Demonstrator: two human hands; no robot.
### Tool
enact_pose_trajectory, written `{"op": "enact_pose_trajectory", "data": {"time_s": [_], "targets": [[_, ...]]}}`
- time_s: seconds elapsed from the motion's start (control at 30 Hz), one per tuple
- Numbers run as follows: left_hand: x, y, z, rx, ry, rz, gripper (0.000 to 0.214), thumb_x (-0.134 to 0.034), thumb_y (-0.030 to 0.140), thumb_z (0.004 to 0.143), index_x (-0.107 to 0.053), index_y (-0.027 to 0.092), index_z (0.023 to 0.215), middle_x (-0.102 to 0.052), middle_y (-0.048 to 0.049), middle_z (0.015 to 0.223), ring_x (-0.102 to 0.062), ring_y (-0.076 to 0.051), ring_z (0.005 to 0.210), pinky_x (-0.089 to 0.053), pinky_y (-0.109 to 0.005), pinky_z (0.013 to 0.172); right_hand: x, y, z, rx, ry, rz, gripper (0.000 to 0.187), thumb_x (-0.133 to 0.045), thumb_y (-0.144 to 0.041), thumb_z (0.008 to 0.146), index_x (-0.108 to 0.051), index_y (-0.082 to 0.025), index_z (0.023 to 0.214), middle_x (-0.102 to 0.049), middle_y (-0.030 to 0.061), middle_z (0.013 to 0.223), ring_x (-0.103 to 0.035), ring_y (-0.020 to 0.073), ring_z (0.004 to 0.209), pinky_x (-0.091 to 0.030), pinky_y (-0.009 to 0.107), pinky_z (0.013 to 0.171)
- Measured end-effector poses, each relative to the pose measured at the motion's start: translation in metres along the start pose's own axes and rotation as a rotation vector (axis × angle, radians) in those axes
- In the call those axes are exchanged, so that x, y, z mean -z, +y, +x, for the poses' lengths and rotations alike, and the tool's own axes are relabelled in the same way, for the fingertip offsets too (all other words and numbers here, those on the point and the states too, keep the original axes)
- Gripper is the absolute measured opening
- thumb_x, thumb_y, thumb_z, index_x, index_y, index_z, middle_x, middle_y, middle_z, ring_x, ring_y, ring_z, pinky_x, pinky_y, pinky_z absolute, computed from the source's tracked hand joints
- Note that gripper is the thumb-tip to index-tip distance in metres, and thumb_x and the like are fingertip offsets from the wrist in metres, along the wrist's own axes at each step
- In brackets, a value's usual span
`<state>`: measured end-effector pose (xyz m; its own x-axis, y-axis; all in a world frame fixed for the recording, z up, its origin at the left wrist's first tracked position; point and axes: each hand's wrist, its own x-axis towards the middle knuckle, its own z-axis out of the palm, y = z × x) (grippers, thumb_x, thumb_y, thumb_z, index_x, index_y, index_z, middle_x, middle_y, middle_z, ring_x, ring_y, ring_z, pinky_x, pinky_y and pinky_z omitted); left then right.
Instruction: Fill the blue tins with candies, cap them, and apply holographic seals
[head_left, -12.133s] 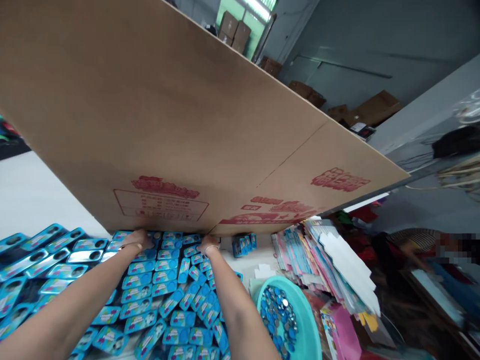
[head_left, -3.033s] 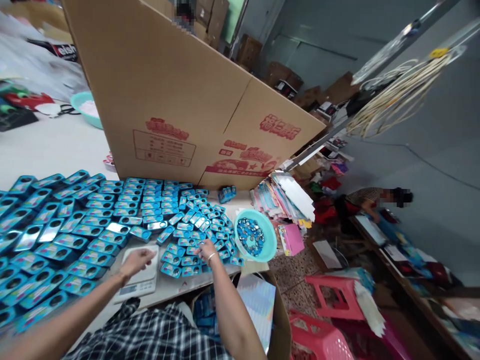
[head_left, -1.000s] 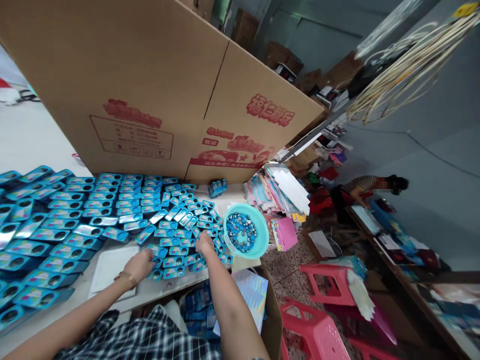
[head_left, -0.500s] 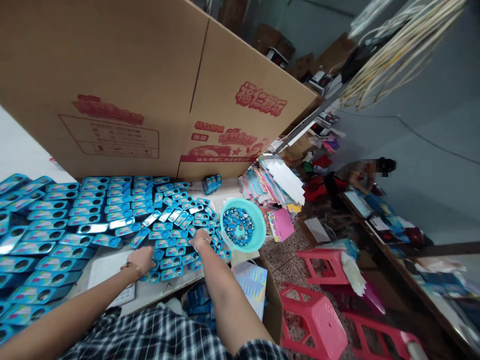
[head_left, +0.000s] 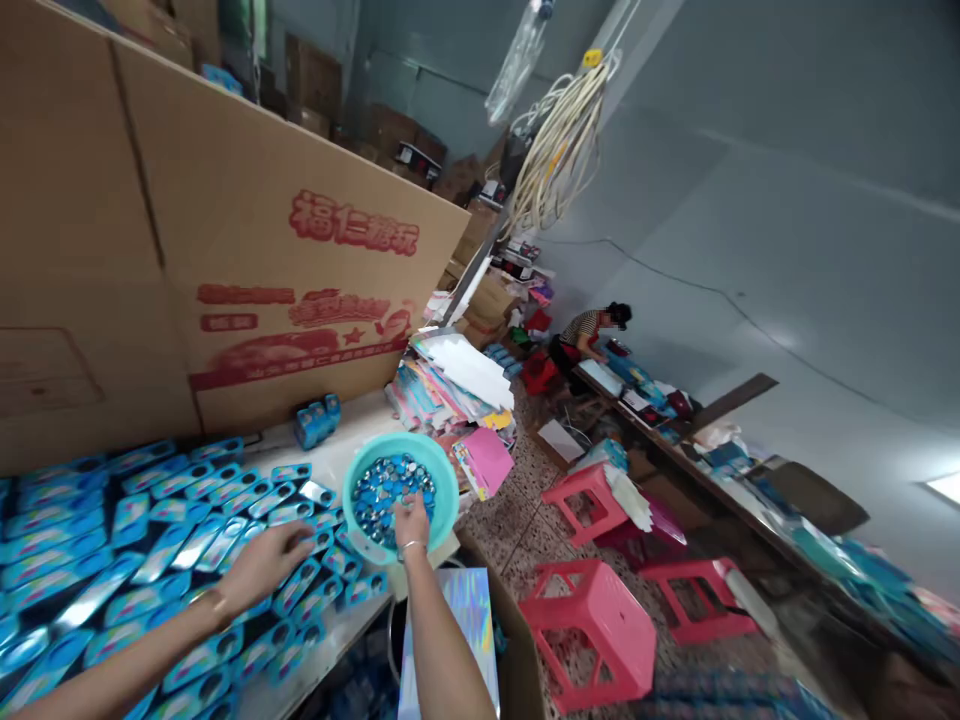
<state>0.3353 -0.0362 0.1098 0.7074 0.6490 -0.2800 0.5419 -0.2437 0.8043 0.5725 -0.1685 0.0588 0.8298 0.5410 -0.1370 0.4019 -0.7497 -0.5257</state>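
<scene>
Many flat blue packets lie in rows across the white table. My left hand rests on the packets near the table's front edge, fingers spread flat. My right hand reaches into a turquoise bowl full of small shiny round pieces. Its fingers curl down among the pieces; what they pinch is hidden.
A large flattened cardboard box with red print stands at the back of the table. A stack of coloured card sheets sits right of it. Pink plastic stools stand on the floor. Another person works at a far bench.
The view has swung to the right. My right hand moved from the blue packets into the turquoise bowl. My left hand stays on the packets.
</scene>
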Motion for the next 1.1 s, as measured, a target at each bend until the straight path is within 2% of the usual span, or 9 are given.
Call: {"op": "enact_pose_trajectory", "data": {"time_s": [0.1,0.17,0.33,0.43,0.63,0.73,0.87,0.97,1.1], "targets": [[-0.047,0.05,0.089,-0.125,-0.095,0.145,0.037,-0.053,0.031,0.081,-0.067,0.019,0.113,-0.073,-0.01,0.112,-0.067,-0.026,0.105,-0.047,-0.031,0.093,-0.001,0.018,0.043,-0.008,0.027,-0.065,0.032,-0.06,-0.021,0.086,-0.062,-0.019,0.117,-0.067,0.0137,0.115,-0.062,0.0299,0.111,-0.046,0.038,0.096],[-0.08,0.062,0.143,-0.127,-0.129,0.205,0.041,-0.057,0.021,0.077,-0.066,0.016,0.117,-0.069,-0.0141,0.123,-0.063,-0.028,0.115,-0.044,-0.034,0.1,-0.013,0.023,0.068,0.02,0.034,-0.095,0.039,-0.062,-0.021,0.083,-0.062,-0.022,0.123,-0.061,0.0143,0.126,-0.054,0.0323,0.122,-0.041,0.042,0.104],[-0.143,0.037,0.215,0.001,-0.185,0.364,0.054,-0.065,0.017,0.076,-0.058,0.011,0.129,-0.056,-0.0237,0.135,-0.054,-0.038,0.124,-0.04,-0.057,0.103,-0.064,0.029,0.109,0.224,-0.057,-0.25,0.059,-0.061,-0.033,0.087,-0.047,-0.032,0.144,-0.043,0.0117,0.151,-0.04,0.0353,0.135,-0.039,0.052,0.105],[-0.163,0.017,0.219,0.043,-0.182,0.393,0.061,-0.062,0.014,0.078,-0.052,0.016,0.138,-0.046,-0.0238,0.143,-0.049,-0.042,0.128,-0.041,-0.057,0.102,-0.092,0.032,0.117,0.178,-0.07,-0.354,0.054,-0.053,-0.032,0.092,-0.044,-0.033,0.145,-0.036,0.0134,0.155,-0.038,0.0373,0.136,-0.043,0.058,0.098],[-0.172,0.014,0.217,0.126,-0.188,0.297,0.042,-0.055,0.028,0.093,-0.053,0.017,0.134,-0.052,-0.0162,0.137,-0.058,-0.029,0.117,-0.046,-0.052,0.1,-0.096,0.035,0.117,0.189,-0.146,-0.215,0.032,-0.04,-0.026,0.097,-0.061,-0.026,0.12,-0.058,0.0128,0.126,-0.065,0.025,0.098,-0.053,0.037,0.076],[-0.165,0.021,0.221,0.158,-0.203,0.148,0.04,-0.061,0.036,0.092,-0.057,0.018,0.128,-0.059,-0.0102,0.13,-0.058,-0.026,0.117,-0.048,-0.052,0.1,-0.083,0.039,0.115,0.188,-0.168,0.128,0.025,-0.047,-0.025,0.092,-0.067,-0.024,0.107,-0.067,0.0077,0.108,-0.065,0.0227,0.095,-0.051,0.034,0.081],[-0.152,0.028,0.221,0.258,-0.194,-0.145,0.036,-0.063,0.034,0.091,-0.06,0.017,0.123,-0.06,-0.0099,0.13,-0.059,-0.025,0.114,-0.052,-0.048,0.095,-0.067,0.048,0.113,-0.155,-0.155,0.81,0.015,-0.058,-0.034,0.085,-0.065,-0.021,0.08,-0.065,0.0033,0.075,-0.064,0.019,0.075,-0.05,0.026,0.06],[-0.142,0.031,0.211,0.381,-0.21,-0.433,0.035,-0.059,0.037,0.093,-0.059,0.016,0.121,-0.064,-0.0087,0.117,-0.065,-0.02,0.097,-0.057,-0.04,0.082,-0.056,0.056,0.111,-0.3,-0.164,0.939,0.03,-0.047,-0.048,0.089,-0.058,-0.021,0.078,-0.055,-0.0003,0.059,-0.054,0.0154,0.049,-0.035,0.022,0.039],[-0.131,0.032,0.189,0.46,-0.255,-0.851,0.032,-0.055,0.032,0.094,-0.055,0.017,0.122,-0.068,-0.0057,0.101,-0.069,-0.016,0.081,-0.056,-0.027,0.063,-0.047,0.06,0.106,-0.393,-0.133,1.283,0.027,-0.051,-0.047,0.086,-0.051,-0.024,0.072,-0.06,0.0016,0.063,-0.067,0.0196,0.064,-0.044,0.024,0.043]]}}
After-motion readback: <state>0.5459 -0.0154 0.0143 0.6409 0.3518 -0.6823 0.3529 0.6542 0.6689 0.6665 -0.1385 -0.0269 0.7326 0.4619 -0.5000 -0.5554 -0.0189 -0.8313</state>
